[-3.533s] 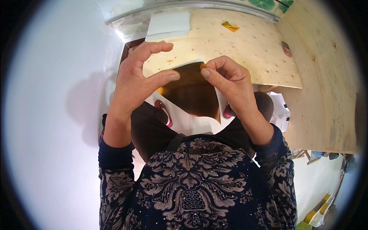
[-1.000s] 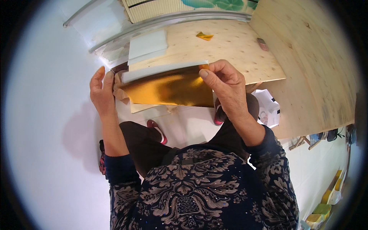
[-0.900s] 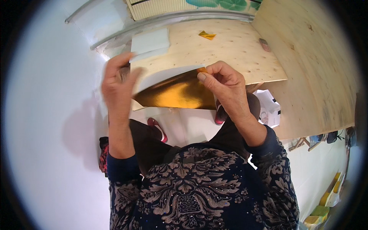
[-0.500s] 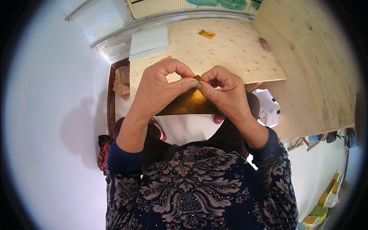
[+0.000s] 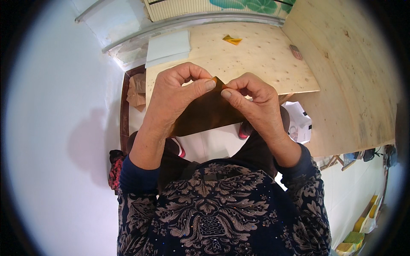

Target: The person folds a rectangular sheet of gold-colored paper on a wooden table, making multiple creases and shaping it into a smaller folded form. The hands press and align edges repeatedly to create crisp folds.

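Note:
Between my hands hangs a sheet of shiny gold paper (image 5: pixel 205 114), dark in this light, its pointed upper corner showing between my fingertips. My left hand (image 5: pixel 177 91) pinches it with thumb and forefinger just left of that corner. On the right side of the corner, my right hand (image 5: pixel 254 96) pinches it too, the thumb lying over the near face. The sheet's lower edge hangs above my lap. Beyond my hands, a small folded piece of gold paper (image 5: pixel 232 40) lies on the wooden table (image 5: pixel 256 55).
White sheets (image 5: pixel 168 46) lie at the table's far left. A small red-brown object (image 5: pixel 295 52) rests near the upright plywood panel (image 5: pixel 350 85) on the right. Brown paper (image 5: pixel 136 91) is beside the table's left edge, and a white bag (image 5: pixel 300 123) stands below its right corner.
My fingertips have moved apart, showing more of the paper's corner. The sheet has tilted, its left end dropping, and its bright gold face now looks dark.

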Motion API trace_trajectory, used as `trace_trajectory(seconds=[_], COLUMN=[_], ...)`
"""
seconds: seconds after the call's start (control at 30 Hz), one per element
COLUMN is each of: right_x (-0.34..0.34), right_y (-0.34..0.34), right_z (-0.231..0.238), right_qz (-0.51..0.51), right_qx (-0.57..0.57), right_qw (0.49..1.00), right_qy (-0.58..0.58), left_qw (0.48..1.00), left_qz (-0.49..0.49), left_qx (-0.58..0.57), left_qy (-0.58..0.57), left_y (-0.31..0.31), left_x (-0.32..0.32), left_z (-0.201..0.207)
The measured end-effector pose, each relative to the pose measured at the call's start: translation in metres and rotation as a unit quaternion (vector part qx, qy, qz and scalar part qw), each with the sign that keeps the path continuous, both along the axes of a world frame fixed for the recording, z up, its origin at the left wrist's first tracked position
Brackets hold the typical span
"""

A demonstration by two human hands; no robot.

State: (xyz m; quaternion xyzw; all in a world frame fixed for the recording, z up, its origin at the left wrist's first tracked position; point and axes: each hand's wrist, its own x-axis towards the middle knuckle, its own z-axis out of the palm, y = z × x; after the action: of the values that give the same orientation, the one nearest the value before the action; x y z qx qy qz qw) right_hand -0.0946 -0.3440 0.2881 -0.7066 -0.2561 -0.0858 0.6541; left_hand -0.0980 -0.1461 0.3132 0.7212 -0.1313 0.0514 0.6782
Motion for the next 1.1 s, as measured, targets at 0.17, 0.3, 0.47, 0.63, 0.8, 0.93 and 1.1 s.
trace_trajectory(seconds=[0.17, 0.3, 0.47, 0.63, 0.8, 0.93, 1.1], right_x=[0.008, 0.012, 0.013, 0.036, 0.087, 0.129, 0.168], right_y=[0.000, 0.001, 0.002, -0.004, -0.003, 0.018, 0.052], right_z=[0.007, 0.011, 0.011, 0.006, -0.007, -0.029, -0.100], right_qz=[-0.015, 0.026, 0.036, 0.047, 0.003, -0.046, -0.072], right_qx=[-0.051, -0.063, -0.067, -0.005, -0.005, -0.053, -0.151], right_qw=[0.996, 0.997, 0.997, 0.997, 0.999, 0.980, 0.889], right_qy=[-0.078, -0.044, 0.006, 0.069, 0.038, -0.188, -0.426], left_qw=[1.000, 0.999, 0.997, 0.951, 0.927, 0.832, 0.689], left_qz=[-0.009, -0.009, -0.023, 0.016, 0.105, 0.282, 0.331], left_qx=[-0.010, 0.001, 0.066, 0.304, 0.354, 0.449, 0.531], left_qy=[0.028, 0.038, -0.036, 0.050, 0.070, -0.164, -0.364], left_y=[0.000, 0.001, 0.003, 0.036, 0.093, 0.137, 0.188], left_x=[0.002, -0.001, -0.001, -0.001, 0.029, 0.083, 0.154], left_z=[0.002, -0.002, -0.010, -0.034, -0.078, -0.102, -0.149])
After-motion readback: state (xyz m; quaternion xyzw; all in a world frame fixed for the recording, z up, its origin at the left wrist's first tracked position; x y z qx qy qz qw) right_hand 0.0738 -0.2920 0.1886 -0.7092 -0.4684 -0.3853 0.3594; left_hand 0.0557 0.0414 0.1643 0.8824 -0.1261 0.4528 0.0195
